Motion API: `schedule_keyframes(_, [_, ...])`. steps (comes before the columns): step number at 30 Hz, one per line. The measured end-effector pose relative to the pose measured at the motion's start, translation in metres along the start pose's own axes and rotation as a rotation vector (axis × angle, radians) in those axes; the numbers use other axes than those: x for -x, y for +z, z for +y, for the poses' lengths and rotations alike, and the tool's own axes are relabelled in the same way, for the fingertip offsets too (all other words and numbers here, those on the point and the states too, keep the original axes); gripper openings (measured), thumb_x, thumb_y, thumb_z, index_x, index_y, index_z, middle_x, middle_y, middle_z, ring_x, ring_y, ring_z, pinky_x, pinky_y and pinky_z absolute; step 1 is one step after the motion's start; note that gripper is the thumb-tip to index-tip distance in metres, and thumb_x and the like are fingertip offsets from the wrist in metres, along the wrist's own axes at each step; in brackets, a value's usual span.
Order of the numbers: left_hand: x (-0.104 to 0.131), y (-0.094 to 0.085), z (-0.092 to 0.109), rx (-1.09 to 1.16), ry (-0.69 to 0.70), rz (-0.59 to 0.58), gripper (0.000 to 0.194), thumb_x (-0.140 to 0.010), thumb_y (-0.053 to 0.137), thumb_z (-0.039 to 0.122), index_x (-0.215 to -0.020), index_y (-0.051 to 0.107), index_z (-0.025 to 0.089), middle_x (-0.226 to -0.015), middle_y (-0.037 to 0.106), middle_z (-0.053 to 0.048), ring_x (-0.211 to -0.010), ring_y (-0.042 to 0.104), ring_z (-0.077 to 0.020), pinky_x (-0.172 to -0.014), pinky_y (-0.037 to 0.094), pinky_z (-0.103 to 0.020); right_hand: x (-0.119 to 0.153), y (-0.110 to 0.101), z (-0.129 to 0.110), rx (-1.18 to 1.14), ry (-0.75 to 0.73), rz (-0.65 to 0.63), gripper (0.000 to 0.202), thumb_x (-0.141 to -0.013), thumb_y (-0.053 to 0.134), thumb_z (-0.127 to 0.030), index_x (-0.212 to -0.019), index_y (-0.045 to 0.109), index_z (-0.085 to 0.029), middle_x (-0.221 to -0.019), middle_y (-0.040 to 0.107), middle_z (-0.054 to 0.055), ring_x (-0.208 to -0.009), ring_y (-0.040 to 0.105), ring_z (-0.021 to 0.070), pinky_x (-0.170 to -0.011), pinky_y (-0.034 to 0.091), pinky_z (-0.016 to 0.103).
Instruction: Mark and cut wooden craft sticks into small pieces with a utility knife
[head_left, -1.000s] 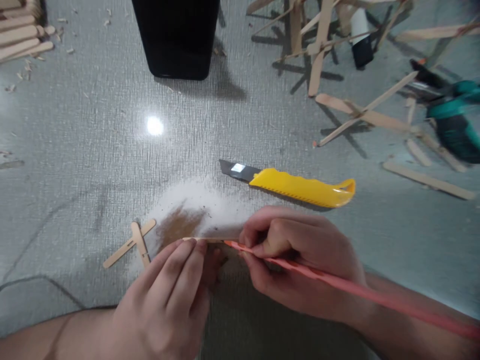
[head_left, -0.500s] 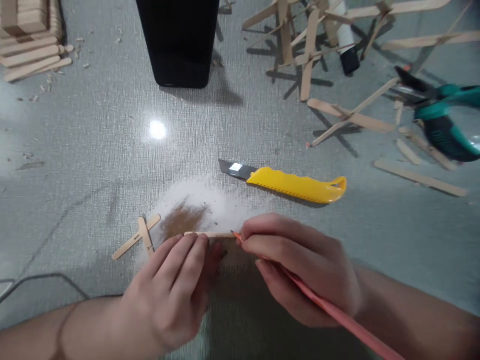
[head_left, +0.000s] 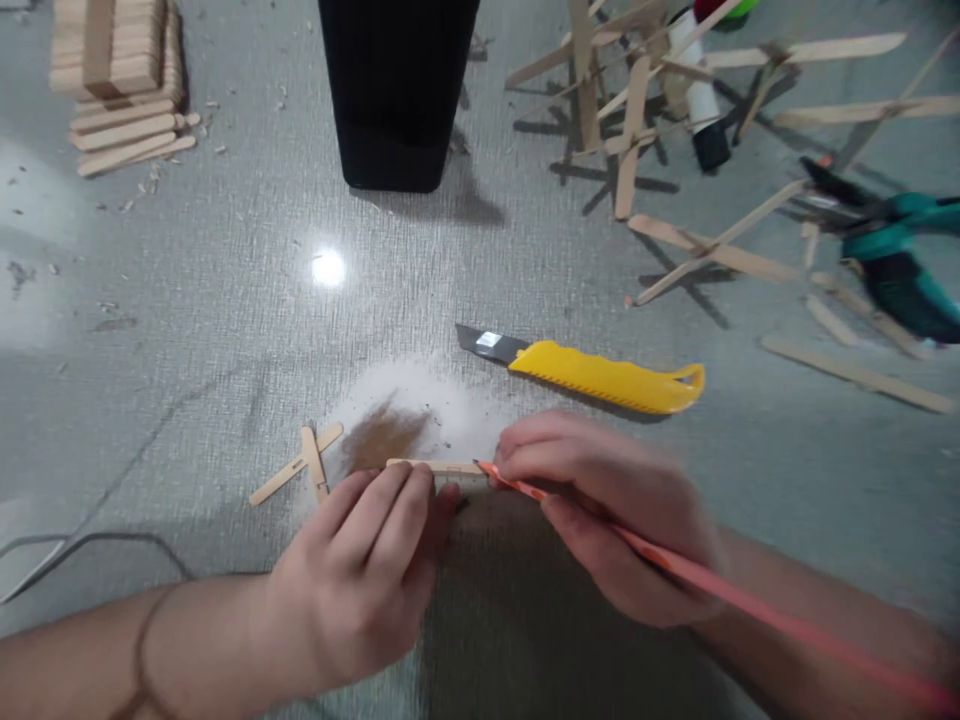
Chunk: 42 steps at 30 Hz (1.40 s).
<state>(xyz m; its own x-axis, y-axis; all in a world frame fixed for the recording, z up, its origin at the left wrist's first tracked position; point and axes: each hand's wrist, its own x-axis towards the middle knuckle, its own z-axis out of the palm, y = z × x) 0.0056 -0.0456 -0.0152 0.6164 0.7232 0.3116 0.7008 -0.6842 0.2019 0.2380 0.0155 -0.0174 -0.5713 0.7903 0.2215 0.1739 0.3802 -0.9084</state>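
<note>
My left hand is closed on a wooden craft stick, fingertips along its near edge. Small tick marks, like a clear ruler's, show just below the stick. A pink-red pencil is gripped in my right hand, its dark tip touching the stick near the right end. The thumb side of the left hand is partly hidden. Beyond the right hand lies a yellow utility knife, blade out and pointing left. Two crossed craft sticks with small slots rest beside my left hand.
A black bin-like container stands at the back. Stacked craft sticks lie far left. Joined stick pieces and green-handled pliers occupy the right. Brown and white dust covers the table nearby. A grey cable runs at left.
The whole scene has shifted slightly right and down in view. The pencil is now held at a flatter angle, its tip still at the stick.
</note>
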Motion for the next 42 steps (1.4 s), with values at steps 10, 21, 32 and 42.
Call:
schedule_keyframes(10, [-0.001, -0.001, -0.006, 0.074, 0.099, -0.078, 0.022, -0.094, 0.056, 0.011, -0.110, 0.070, 0.006, -0.126, 0.068, -0.015, -0.114, 0.066, -0.0272, -0.093, 0.057, -0.041, 0.000, 0.002, 0.002, -0.002, -0.008, 0.018, 0.017, -0.096, 0.044, -0.015, -0.101, 0.060, -0.019, -0.088, 0.065, 0.007, -0.078, 0.064, 0.0186, -0.068, 0.052, 0.032])
schedule_keyframes(21, [-0.004, 0.001, -0.005, 0.194, 0.067, -0.085, 0.024, -0.092, 0.057, 0.008, -0.113, 0.068, 0.004, -0.131, 0.066, -0.015, -0.121, 0.064, -0.0271, -0.105, 0.057, -0.042, 0.003, 0.002, 0.004, -0.010, -0.008, 0.013, 0.016, -0.096, 0.045, -0.014, -0.100, 0.061, -0.017, -0.090, 0.064, 0.008, -0.082, 0.065, 0.0189, -0.072, 0.052, 0.033])
schedule_keyframes(32, [-0.009, 0.000, -0.007, 0.260, 0.045, -0.042, 0.021, -0.097, 0.053, 0.008, -0.111, 0.067, 0.004, -0.120, 0.072, -0.013, -0.117, 0.068, -0.0253, -0.101, 0.060, -0.038, 0.003, 0.002, 0.005, -0.011, -0.012, 0.000, 0.015, -0.096, 0.045, -0.014, -0.100, 0.060, -0.017, -0.091, 0.063, 0.006, -0.085, 0.063, 0.0175, -0.073, 0.051, 0.032])
schedule_keyframes(42, [-0.008, -0.004, -0.014, 0.303, -0.011, -0.045, 0.020, -0.098, 0.054, 0.010, -0.111, 0.069, 0.010, -0.121, 0.073, -0.006, -0.131, 0.059, -0.0221, -0.116, 0.047, -0.037, 0.001, -0.001, 0.003, -0.041, 0.002, -0.002, 0.015, -0.095, 0.047, -0.013, -0.099, 0.061, -0.015, -0.088, 0.061, 0.005, -0.080, 0.060, 0.0140, -0.070, 0.048, 0.027])
